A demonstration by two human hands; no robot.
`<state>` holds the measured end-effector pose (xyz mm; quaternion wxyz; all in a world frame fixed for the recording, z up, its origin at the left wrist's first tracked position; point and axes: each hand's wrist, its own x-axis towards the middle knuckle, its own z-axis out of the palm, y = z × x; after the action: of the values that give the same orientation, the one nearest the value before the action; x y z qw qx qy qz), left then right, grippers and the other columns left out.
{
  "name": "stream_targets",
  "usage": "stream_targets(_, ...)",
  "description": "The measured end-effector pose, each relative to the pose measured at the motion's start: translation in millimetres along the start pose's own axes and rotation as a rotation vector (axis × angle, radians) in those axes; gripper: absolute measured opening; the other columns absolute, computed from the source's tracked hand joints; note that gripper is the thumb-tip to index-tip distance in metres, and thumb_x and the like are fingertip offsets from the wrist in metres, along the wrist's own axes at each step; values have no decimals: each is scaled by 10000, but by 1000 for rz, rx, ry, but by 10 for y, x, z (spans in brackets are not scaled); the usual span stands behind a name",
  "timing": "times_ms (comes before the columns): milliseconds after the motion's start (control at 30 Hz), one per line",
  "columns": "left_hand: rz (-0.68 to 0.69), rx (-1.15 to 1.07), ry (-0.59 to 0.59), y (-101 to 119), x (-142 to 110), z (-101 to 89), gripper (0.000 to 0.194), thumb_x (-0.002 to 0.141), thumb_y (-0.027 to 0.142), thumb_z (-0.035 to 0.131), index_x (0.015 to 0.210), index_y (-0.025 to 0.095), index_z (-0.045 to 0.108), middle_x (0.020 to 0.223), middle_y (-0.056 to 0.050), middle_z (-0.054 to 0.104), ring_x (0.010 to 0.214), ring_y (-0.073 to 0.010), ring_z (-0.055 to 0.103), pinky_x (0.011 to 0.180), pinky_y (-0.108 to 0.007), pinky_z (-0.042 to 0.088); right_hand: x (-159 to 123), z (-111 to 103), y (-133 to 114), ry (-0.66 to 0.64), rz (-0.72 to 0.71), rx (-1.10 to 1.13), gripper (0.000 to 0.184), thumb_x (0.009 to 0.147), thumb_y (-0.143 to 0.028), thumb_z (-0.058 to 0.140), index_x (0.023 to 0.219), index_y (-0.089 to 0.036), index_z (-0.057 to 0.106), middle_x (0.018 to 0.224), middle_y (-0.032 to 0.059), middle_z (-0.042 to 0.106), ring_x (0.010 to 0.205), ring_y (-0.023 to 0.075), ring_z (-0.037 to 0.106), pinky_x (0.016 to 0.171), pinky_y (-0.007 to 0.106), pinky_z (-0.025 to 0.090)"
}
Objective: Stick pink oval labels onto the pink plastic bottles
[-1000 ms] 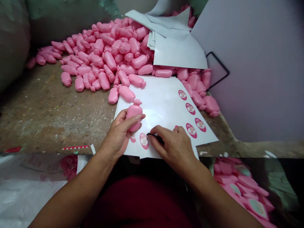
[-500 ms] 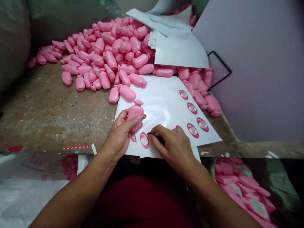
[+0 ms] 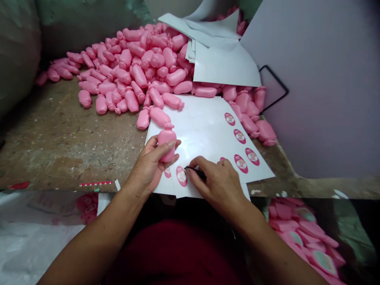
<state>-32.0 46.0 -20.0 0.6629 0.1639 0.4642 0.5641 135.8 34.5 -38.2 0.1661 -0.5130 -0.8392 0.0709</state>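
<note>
In the centre of the frame, our left hand [image 3: 149, 165] holds a pink bottle [image 3: 166, 139] between thumb and fingers. Lower centre, our right hand [image 3: 217, 183] pinches a dark tool [image 3: 198, 173] at the edge of an oval sticker [image 3: 182, 177]; we seem to be loosening it, and lifting calls for a light touch.

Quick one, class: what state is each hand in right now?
Left hand: closed, holding a pink bottle.
Right hand: closed, holding a dark tool at an oval sticker.
</note>
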Motion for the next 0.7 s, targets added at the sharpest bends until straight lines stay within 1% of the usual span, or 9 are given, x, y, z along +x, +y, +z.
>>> stream_targets(100,2,2,3,-4,4,0,276,727,197,787,949,195,624,983,-18,692,1153,-220,612,987,-408,475,23,5,-3,-15,6,8,146,928,-300,603,880,-183,676,743,31,767,544,192,538,696,335,285)
stream_targets(200,2,3,8,4,14,4,292,717,198,791,953,194,620,979,-19,684,1174,-232,604,999,-429,477,35,-4,17,-30,-28,58,125,920,-286,607,871,-197,678,751,11,767,546,180,513,678,319,279)
stream_targets(300,-9,8,16,14,19,7,302,708,204,790,947,199,606,959,-23,687,1207,-245,587,1011,-453,474,27,-22,63,-11,-49,94,117,919,-277,600,881,-200,679,708,1,751,536,175,484,663,307,279)
stream_targets(400,-13,5,24,23,17,9,301,698,205,794,920,204,590,950,-23,683,1224,-249,575,1010,-456,477,12,-31,105,22,-39,62,128,925,-273,587,871,-198,675,685,3,745,520,171,458,657,305,270)
stream_targets(533,-6,5,24,24,11,10,304,692,206,800,903,201,582,957,-26,675,1240,-258,562,1007,-454,480,11,-22,102,21,-47,44,131,932,-267,582,863,-198,670,731,6,769,528,164,487,676,313,266)
stream_targets(700,0,3,18,2,10,1,311,699,209,798,936,200,596,980,-24,675,1223,-251,574,1012,-449,475,33,-14,41,21,-49,74,142,932,-270,588,834,-197,662,711,0,759,526,152,515,683,319,269)
